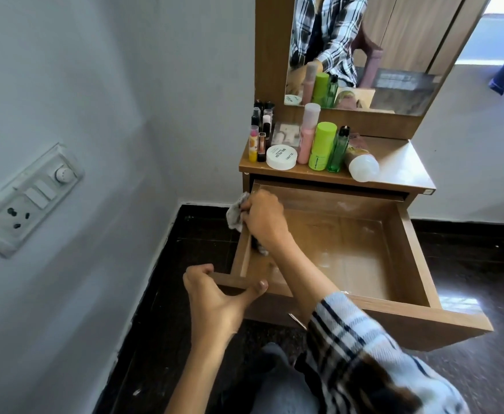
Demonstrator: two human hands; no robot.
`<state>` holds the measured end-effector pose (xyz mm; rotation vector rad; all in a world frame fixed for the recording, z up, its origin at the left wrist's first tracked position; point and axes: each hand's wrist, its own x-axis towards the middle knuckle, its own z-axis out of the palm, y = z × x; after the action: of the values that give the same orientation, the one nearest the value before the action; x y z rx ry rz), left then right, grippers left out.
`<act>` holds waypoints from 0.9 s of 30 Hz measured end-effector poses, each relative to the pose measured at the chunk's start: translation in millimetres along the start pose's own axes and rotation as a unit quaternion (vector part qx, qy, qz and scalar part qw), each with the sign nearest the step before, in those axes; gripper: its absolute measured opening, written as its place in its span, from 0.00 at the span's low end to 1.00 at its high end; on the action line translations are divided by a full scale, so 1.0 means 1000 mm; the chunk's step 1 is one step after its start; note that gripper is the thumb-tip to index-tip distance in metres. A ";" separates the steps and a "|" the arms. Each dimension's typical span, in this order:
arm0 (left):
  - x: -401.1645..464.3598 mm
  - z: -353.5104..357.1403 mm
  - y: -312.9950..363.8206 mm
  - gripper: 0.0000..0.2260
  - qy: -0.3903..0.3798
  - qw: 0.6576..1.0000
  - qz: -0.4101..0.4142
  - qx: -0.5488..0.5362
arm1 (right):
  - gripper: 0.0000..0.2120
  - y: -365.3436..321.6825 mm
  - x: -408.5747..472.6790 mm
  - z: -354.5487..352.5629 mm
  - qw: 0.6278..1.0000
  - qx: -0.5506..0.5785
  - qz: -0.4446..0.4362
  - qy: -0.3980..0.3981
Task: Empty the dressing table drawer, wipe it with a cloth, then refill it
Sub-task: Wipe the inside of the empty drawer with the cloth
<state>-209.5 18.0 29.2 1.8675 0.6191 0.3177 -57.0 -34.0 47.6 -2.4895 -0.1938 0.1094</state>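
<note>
Over drawer [418, 252] left wall: right hand [262, 218] grip closed on cloth [236, 215]; left hand [215, 297] clasps front corner.

White plaid sleeve [361, 348] with navy and brown stripes; dark grey trousers [277, 383]; bare forearms.

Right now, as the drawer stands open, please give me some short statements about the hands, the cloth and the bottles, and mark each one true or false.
1. The drawer is pulled out and holds no cosmetics. True.
2. The right hand presses the cloth on the drawer's left side wall. True.
3. The left hand is lifting a bottle from the tabletop. False: it grips the front left corner of the drawer.
4. The lime green bottle stands upright on the tabletop. True.
5. The white round jar lies inside the drawer. False: it sits on the tabletop, near the front edge.
</note>
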 end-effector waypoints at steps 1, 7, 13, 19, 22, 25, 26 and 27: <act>0.000 -0.001 0.000 0.41 -0.003 1.000 -0.002 -0.002 | 0.10 -0.002 0.010 -0.001 1.000 -0.020 0.001 0.016; 0.002 -0.001 -0.005 0.39 -0.011 1.000 -0.008 -0.007 | 0.15 -0.010 0.048 0.003 0.985 -0.174 -0.023 0.000; 0.002 -0.003 -0.005 0.40 -0.019 1.000 -0.018 -0.013 | 0.28 -0.016 0.056 0.014 0.978 -0.208 0.014 -0.030; 0.001 -0.002 -0.005 0.36 -0.022 0.999 -0.013 -0.033 | 0.21 -0.027 0.048 0.002 0.974 -0.220 0.038 -0.020; 0.001 -0.001 -0.005 0.36 -0.011 0.999 -0.010 -0.033 | 0.19 -0.027 0.026 -0.005 0.975 -0.219 0.026 -0.038; 0.003 0.002 -0.009 0.35 -0.028 0.998 -0.028 -0.057 | 0.18 -0.030 -0.013 0.011 0.977 -0.210 0.015 -0.017; 0.005 0.003 -0.011 0.34 -0.033 0.996 -0.031 -0.071 | 0.19 -0.029 -0.023 0.016 0.979 -0.206 0.012 -0.006; 0.006 0.004 -0.012 0.33 -0.036 0.996 -0.030 -0.081 | 0.21 -0.028 -0.029 0.020 0.980 -0.199 0.009 -0.003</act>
<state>-205.6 21.9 15.9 1.6946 0.5820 0.2524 -91.2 -5.3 49.7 -2.8909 -0.2114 0.0917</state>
